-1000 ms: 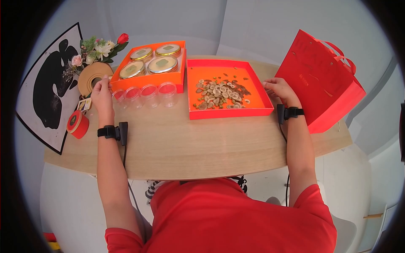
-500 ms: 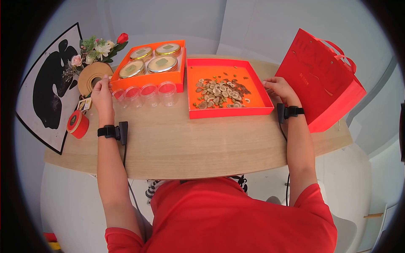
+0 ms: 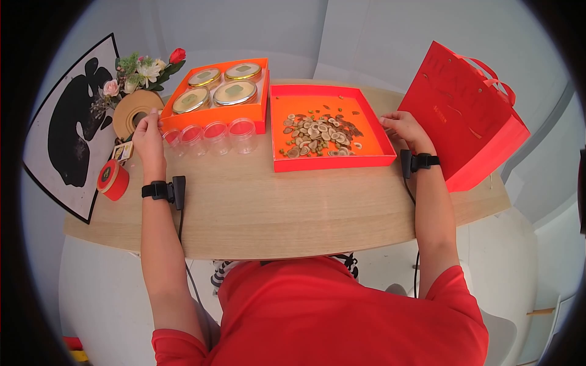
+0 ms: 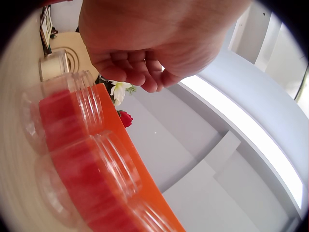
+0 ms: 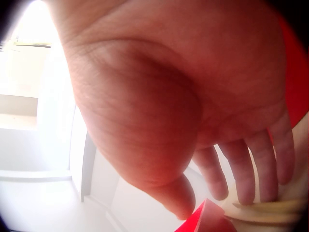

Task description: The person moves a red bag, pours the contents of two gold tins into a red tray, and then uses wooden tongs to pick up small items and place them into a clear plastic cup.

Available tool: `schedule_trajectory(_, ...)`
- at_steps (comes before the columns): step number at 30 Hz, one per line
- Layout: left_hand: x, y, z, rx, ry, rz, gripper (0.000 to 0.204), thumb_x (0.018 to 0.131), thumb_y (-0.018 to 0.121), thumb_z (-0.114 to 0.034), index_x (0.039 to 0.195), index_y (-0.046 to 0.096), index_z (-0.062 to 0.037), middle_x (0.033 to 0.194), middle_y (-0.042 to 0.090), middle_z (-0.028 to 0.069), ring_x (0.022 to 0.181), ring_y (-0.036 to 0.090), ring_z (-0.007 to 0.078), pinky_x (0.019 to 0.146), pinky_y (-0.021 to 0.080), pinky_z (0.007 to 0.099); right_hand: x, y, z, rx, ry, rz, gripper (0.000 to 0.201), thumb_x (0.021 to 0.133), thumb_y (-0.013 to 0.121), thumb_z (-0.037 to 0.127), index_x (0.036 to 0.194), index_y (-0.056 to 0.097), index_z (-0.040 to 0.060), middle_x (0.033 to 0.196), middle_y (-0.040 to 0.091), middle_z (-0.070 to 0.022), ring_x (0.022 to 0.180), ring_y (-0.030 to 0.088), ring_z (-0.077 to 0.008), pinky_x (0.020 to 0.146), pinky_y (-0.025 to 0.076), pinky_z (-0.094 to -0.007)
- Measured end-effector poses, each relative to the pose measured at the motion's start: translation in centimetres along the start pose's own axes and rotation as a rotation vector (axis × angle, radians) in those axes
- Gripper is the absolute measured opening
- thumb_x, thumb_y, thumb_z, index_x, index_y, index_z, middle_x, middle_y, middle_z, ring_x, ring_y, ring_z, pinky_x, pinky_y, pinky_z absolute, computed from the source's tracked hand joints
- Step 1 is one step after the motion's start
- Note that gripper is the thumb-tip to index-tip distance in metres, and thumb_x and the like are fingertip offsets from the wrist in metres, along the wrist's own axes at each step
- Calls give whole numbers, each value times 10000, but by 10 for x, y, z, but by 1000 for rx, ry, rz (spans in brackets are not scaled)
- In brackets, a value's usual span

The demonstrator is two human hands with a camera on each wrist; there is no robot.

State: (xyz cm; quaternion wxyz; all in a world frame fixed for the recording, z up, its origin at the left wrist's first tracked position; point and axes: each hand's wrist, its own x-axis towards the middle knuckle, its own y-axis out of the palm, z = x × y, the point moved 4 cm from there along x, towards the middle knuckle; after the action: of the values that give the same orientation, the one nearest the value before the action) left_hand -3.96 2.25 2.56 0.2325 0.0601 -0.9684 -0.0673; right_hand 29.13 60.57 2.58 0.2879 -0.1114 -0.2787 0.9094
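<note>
My left hand (image 3: 148,139) is beside the left end of a row of clear plastic jars (image 3: 215,138). In the left wrist view, its fingers (image 4: 130,75) hang loosely curled with nothing in them, above the jars (image 4: 79,113). My right hand (image 3: 410,131) is at the right side of a shallow red box (image 3: 332,163) with an orange inside. The right wrist view shows its long fingers (image 5: 260,166) fairly straight and the thumb close by the box's red corner (image 5: 205,220). Brown-and-cream dried slices (image 3: 317,133) lie heaped in that box, among small greenish bits.
Behind the jars, an orange box (image 3: 210,117) holds several gold-rimmed round tins (image 3: 235,93). A red paper bag (image 3: 464,122) stands at right. Leftward are a round tan object (image 3: 125,116), flowers (image 3: 146,73), a red round container (image 3: 113,182) and a black-and-white picture (image 3: 67,134).
</note>
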Motion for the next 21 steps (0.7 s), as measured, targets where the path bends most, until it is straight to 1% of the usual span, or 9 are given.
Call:
schedule_trajectory(9,0,0,1,-21,-2,2,313,1066,735,-341,896,743,-78,769,610,-50,610,481,25,550,357,215,-2,0,2,-6,14,-8,439,1018,765,297,1289,726,-45,1102,780,-99,956,724,-168,875,575,-328)
schedule_trajectory(12,-2,0,-3,-26,-20,1,299,1060,740,-314,895,745,-65,790,627,-47,658,468,26,592,360,219,-2,1,2,-8,6,-2,442,1019,764,302,1289,728,-46,1097,781,-99,958,724,-168,878,575,-329)
schedule_trajectory(18,-2,0,-2,-21,-7,8,298,1060,739,-311,893,743,-65,790,626,-48,660,468,25,597,361,221,0,0,0,-9,0,-1,434,1021,761,298,1285,729,-46,1094,783,-97,962,725,-168,884,574,-330)
schedule_trajectory(21,0,0,0,-12,7,1,320,1066,733,-345,890,740,-77,771,607,-48,612,477,27,548,352,219,0,0,0,-11,6,-1,429,1022,760,295,1281,730,-46,1096,783,-97,963,726,-169,885,574,-330)
